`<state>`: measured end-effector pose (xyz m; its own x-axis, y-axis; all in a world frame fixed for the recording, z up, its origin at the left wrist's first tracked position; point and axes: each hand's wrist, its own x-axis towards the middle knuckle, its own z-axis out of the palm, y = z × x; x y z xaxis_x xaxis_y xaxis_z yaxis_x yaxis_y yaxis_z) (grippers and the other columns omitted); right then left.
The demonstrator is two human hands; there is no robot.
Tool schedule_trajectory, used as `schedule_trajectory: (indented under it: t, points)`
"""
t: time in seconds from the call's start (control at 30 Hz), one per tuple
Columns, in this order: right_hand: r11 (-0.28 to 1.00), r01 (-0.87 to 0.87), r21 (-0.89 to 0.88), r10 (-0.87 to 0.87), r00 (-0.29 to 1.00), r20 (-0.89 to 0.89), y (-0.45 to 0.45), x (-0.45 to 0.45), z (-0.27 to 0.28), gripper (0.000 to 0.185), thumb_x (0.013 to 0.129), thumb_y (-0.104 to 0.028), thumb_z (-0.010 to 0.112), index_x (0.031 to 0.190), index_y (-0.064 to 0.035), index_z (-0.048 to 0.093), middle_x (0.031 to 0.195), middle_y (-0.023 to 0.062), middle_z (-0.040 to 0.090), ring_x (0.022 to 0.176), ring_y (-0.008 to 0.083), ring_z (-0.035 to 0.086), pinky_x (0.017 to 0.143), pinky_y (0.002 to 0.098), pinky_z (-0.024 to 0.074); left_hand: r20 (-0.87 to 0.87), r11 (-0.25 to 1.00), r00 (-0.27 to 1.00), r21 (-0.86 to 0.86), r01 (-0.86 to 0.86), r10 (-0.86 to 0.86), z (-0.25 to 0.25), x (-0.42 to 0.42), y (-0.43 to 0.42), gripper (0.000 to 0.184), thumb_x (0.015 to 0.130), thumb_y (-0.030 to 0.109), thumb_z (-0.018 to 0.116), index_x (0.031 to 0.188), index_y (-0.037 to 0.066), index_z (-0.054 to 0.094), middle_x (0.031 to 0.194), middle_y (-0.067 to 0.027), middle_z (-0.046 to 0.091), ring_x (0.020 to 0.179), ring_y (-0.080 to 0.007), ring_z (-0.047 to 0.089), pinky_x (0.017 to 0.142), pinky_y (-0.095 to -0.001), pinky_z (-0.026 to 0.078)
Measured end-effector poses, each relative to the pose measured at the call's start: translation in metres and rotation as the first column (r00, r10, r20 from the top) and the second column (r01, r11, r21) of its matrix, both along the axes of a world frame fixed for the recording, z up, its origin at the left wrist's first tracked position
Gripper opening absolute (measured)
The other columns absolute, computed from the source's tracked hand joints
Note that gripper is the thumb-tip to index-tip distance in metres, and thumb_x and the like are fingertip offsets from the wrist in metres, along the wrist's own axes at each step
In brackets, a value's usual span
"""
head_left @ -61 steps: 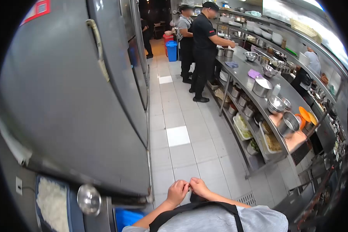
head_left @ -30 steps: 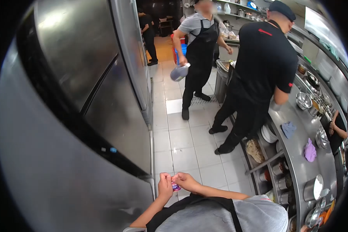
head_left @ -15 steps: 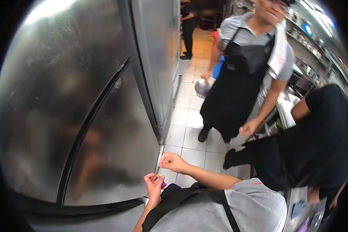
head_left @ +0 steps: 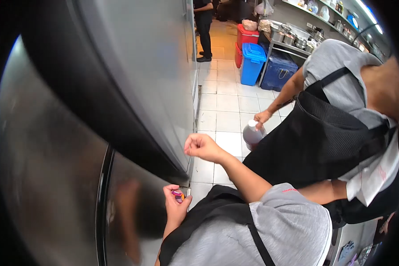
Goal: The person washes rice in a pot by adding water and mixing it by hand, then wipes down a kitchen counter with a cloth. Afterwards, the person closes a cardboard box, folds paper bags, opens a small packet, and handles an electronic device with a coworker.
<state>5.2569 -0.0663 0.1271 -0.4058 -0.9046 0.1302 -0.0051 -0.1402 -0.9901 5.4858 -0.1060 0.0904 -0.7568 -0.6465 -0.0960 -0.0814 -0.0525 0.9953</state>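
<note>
My left hand (head_left: 176, 208) is closed around a small shiny purple-and-orange wrapper (head_left: 177, 195), held between thumb and fingers. What the wrapper contains cannot be made out. Above it and to the right, my right hand (head_left: 205, 148) is raised with its fingers curled into a pinch, and anything in that pinch is hidden or too small to name. Both hands are in front of my black apron (head_left: 199, 217), beside a tall metal cabinet (head_left: 137, 88).
A co-worker in a black apron (head_left: 328, 124) is close on my right, holding a jug (head_left: 253, 135) with a white top. Tiled floor (head_left: 228, 119) runs ahead to a blue bin (head_left: 252, 64), a red bin (head_left: 246, 36) and a pot rack (head_left: 292, 46). Farther back another person (head_left: 204, 31) stands.
The view has shifted along the cabinet. The co-worker with the jug has come nearer on the right. My right hand is higher and farther from my left, which still holds the wrapper.
</note>
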Motion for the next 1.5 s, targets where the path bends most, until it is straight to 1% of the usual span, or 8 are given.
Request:
schedule_trajectory:
  t: [0.3, 0.73, 0.87, 1.0, 1.03, 1.17, 1.3, 1.5]
  points:
    - [0.841, 0.477, 0.255, -0.467, 0.878, -0.099, -0.040, -0.247, -0.093, 0.011, 0.072, -0.008, 0.068, 0.075, -0.0084, 0.058, 0.058, -0.0046, 0.050, 0.052, 0.0033, 0.041, 0.046, 0.0199, 0.0327, 0.017, 0.993, 0.993, -0.023, 0.117, -0.117, -0.050, -0.170, -0.076, 0.053, 0.063, -0.004, 0.051, 0.111, 0.008, 0.029, 0.088, -0.0097, 0.044, 0.080, -0.0151, 0.044, 0.075, -0.0297, 0.038]
    - [0.956, -0.132, 0.263, 0.154, 0.986, -0.065, -0.092, -0.379, -0.061, 0.017, 0.081, -0.020, 0.065, 0.094, -0.0085, 0.068, 0.067, -0.0016, 0.060, 0.058, 0.0034, 0.046, 0.053, 0.0220, 0.0383, 0.113, 0.992, 0.991, 0.117, 0.051, -0.065, -0.032, -0.466, -0.164, 0.048, 0.078, 0.007, 0.042, 0.123, 0.012, 0.026, 0.096, -0.0101, 0.043, 0.070, -0.0156, 0.047, 0.051, -0.0272, 0.044]
    - [0.868, -0.145, 0.476, 0.213, 0.973, -0.091, -0.131, -0.424, -0.054, 0.029, 0.080, -0.033, 0.067, 0.092, -0.0068, 0.066, 0.058, -0.0020, 0.051, 0.053, 0.0058, 0.041, 0.049, 0.0241, 0.0343, 0.069, 0.972, 0.997, 0.230, -0.044, 0.029, -0.066, -0.504, -0.199, 0.051, 0.078, 0.003, 0.042, 0.125, 0.010, 0.024, 0.095, -0.0092, 0.044, 0.076, -0.0152, 0.046, 0.064, -0.0281, 0.044]
    - [0.970, -0.224, 0.097, 0.242, 0.934, -0.264, -0.180, -0.477, -0.093, 0.029, 0.080, -0.035, 0.066, 0.089, -0.0070, 0.064, 0.055, -0.0027, 0.045, 0.052, 0.0057, 0.039, 0.048, 0.0246, 0.0311, 0.006, 0.939, 0.987, 0.309, -0.152, 0.158, -0.111, -0.550, -0.226, 0.054, 0.075, 0.002, 0.043, 0.126, 0.009, 0.025, 0.094, -0.0094, 0.046, 0.079, -0.0153, 0.046, 0.072, -0.0288, 0.043]
    - [0.868, -0.326, 0.375, 0.373, 0.926, -0.059, -0.185, -0.503, -0.082, 0.025, 0.082, -0.031, 0.064, 0.090, -0.0073, 0.063, 0.058, -0.0015, 0.047, 0.054, 0.0058, 0.041, 0.049, 0.0236, 0.0329, -0.015, 0.944, 0.984, 0.285, -0.166, 0.178, -0.123, -0.572, -0.239, 0.055, 0.074, 0.002, 0.044, 0.125, 0.010, 0.026, 0.092, -0.0095, 0.047, 0.079, -0.0151, 0.047, 0.070, -0.0279, 0.043]
    - [0.856, -0.315, 0.409, 0.335, 0.942, 0.025, -0.205, -0.575, -0.059, 0.016, 0.084, -0.022, 0.058, 0.085, -0.0063, 0.062, 0.066, 0.0041, 0.059, 0.062, 0.0124, 0.053, 0.058, 0.0297, 0.0431, -0.114, 0.995, 0.991, 0.077, -0.060, 0.069, -0.126, -0.657, -0.267, 0.058, 0.074, 0.004, 0.050, 0.126, 0.010, 0.026, 0.094, -0.0107, 0.049, 0.085, -0.0166, 0.048, 0.079, -0.0313, 0.041]
    - [0.935, -0.060, 0.348, 0.195, 0.909, -0.367, -0.227, -0.649, -0.080, 0.018, 0.086, -0.023, 0.053, 0.084, -0.0065, 0.061, 0.068, 0.0095, 0.061, 0.062, 0.0225, 0.058, 0.058, 0.0349, 0.0455, 0.038, 0.985, 0.991, -0.124, -0.122, 0.127, -0.077, -0.744, -0.278, 0.050, 0.081, 0.008, 0.052, 0.124, 0.004, 0.027, 0.101, -0.0152, 0.046, 0.082, -0.0199, 0.051, 0.069, -0.0322, 0.046]
    - [0.918, 0.382, 0.103, -0.096, 0.468, -0.878, -0.248, -0.815, -0.072, 0.019, 0.083, -0.019, 0.054, 0.070, -0.0066, 0.050, 0.060, 0.0100, 0.057, 0.055, 0.0276, 0.059, 0.050, 0.0387, 0.0468, 0.293, 0.852, 0.937, -0.523, -0.010, 0.191, -0.059, -0.937, -0.303, 0.021, 0.087, 0.022, 0.052, 0.092, 0.003, 0.045, 0.082, -0.0181, 0.055, 0.070, -0.0324, 0.056, 0.062, -0.0411, 0.044]
